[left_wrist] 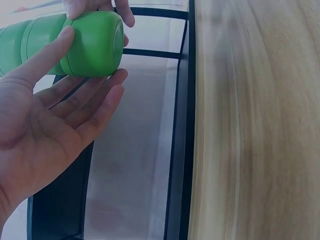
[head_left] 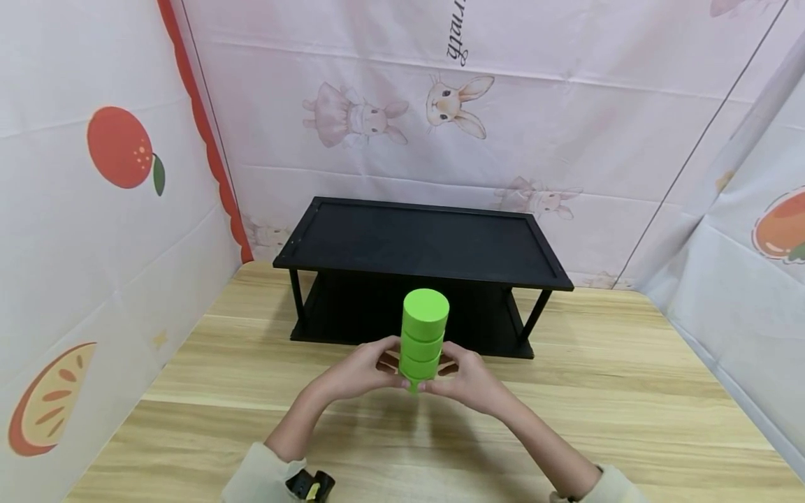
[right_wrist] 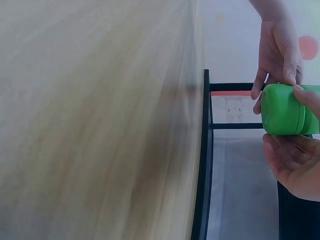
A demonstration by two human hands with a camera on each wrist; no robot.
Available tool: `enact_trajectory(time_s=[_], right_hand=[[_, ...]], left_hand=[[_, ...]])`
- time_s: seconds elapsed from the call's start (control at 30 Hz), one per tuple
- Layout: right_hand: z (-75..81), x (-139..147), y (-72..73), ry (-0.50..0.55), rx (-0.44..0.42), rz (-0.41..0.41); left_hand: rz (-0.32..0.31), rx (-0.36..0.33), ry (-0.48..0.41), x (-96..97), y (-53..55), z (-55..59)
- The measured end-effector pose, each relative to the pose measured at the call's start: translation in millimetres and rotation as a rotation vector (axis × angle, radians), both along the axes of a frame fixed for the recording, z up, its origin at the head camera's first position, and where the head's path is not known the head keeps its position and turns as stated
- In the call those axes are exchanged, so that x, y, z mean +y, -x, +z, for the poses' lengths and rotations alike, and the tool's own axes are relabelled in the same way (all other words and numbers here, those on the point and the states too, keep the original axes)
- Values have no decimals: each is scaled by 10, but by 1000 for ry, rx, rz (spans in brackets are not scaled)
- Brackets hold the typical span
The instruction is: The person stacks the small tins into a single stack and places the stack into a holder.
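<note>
A bright green cylindrical container [head_left: 423, 342], banded by grooves into three stacked sections, is held above the wooden table. My left hand [head_left: 366, 368] grips it from the left, thumb against the near side and fingers spread under and behind it. From the other side my right hand [head_left: 470, 382] holds it the same way. A small green tab shows at the container's lower front, between the thumbs. The left wrist view shows its rounded base [left_wrist: 118, 42] clear of the tabletop, with the left thumb on a groove. Fingers of both hands are partly hidden behind the container.
A black two-tier rack [head_left: 421, 237] stands just beyond the hands, its lower shelf [head_left: 484, 328] partly covered by the container. The light wooden table [head_left: 629, 391] stretches around it. Printed cloth walls [head_left: 566, 126] enclose the back and both sides.
</note>
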State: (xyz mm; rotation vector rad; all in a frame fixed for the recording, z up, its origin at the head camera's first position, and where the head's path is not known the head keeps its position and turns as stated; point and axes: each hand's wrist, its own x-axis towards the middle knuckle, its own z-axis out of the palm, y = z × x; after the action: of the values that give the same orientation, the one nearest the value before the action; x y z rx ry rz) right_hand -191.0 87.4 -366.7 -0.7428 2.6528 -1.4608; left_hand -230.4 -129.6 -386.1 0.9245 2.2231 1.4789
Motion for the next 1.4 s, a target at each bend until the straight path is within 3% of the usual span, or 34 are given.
enact_trajectory(time_s=[0.23, 0.63, 0.97, 1.03, 1.27, 1.4], right_hand=[[157, -20, -73, 16, -26, 6], [181, 10, -53, 9, -33, -6], [188, 14, -70, 17, -39, -4], [186, 14, -67, 18, -34, -2], [195, 20, -70, 12, -21, -7], [205, 28, -82, 17, -18, -11]], left_hand=[[0, 0, -5, 27, -6, 25], [-17, 15, -27, 61, 40, 40], [-9, 8, -22, 66, 18, 38], [-4, 10, -23, 68, -36, 116], [-4, 5, -33, 83, -34, 117], [-9, 7, -39, 95, -125, 260]])
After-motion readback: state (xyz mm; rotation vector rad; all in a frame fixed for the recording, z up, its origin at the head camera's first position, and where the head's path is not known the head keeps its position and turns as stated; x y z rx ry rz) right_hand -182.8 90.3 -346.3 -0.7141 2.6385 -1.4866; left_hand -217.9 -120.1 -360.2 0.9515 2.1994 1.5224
